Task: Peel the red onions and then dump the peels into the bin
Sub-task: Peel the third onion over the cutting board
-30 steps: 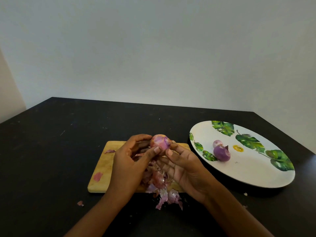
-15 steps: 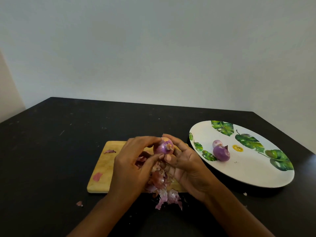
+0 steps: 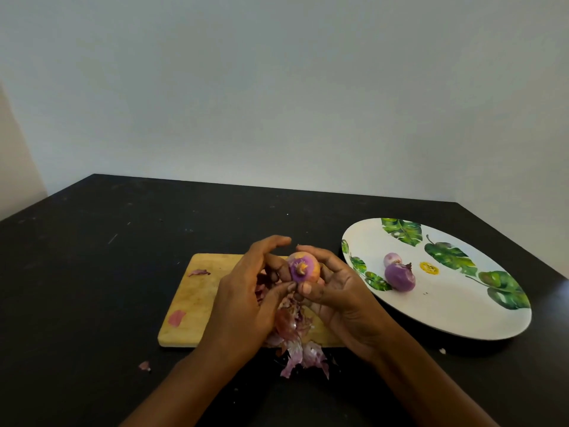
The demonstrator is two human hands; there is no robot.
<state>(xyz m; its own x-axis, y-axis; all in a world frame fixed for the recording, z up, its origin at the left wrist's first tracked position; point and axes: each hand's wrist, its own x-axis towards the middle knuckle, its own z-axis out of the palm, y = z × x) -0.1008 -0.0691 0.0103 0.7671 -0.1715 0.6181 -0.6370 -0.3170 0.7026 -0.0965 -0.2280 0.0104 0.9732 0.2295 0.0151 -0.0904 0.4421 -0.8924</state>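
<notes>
Two bare hands hold a half-peeled red onion over a wooden board heaped with skins.

Nearest, a stray peel scrap (image 3: 144, 365) lies on the black table (image 3: 77, 288), and the peel pile (image 3: 295, 340) hangs over the near edge of the cutting board (image 3: 197, 291). A brushing wrist could likely sweep more skins off. Above it, the left hand (image 3: 243, 291) and right hand (image 3: 341, 300) curl round the red onion (image 3: 303, 268), with the thumbs meeting at its near underside. Its bared purple flesh looks slick, so a hard thumb push might shoot it out of the fingers. Beyond, to the right, two peeled onions (image 3: 399, 277) sit on a leaf-patterned plate (image 3: 462, 331). No bin is in view, so light skins may scatter while being carried.
</notes>
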